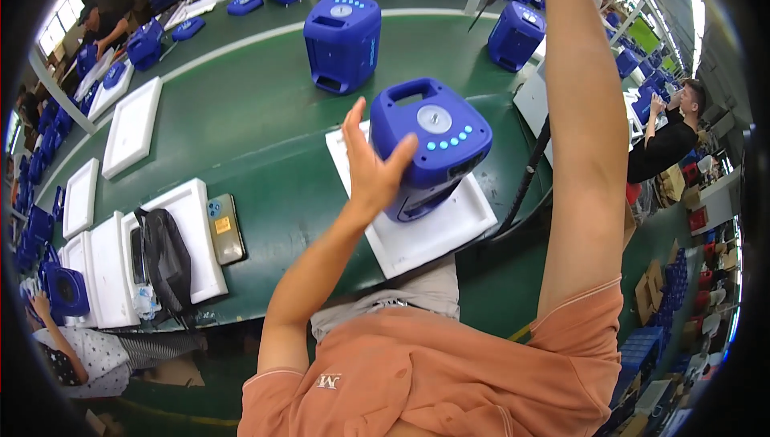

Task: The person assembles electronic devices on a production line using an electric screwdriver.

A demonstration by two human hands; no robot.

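A blue boxy portable speaker with a handle opening, a pale round disc and a row of light-blue buttons on top stands on a white foam tray in front of me. Beside its left face is my left hand, its fingers spread and its thumb across the speaker's edge; whether it touches cannot be made out. My right arm reaches up past the top edge of the picture, so the right hand is out of sight. Two similar blue speakers, one straight ahead and one farther right, stand on the green bench.
At left on the green bench lie white foam trays, a phone and a black pouch. A black cable runs down right of the tray. Co-workers sit along the far and left sides; one person is at right.
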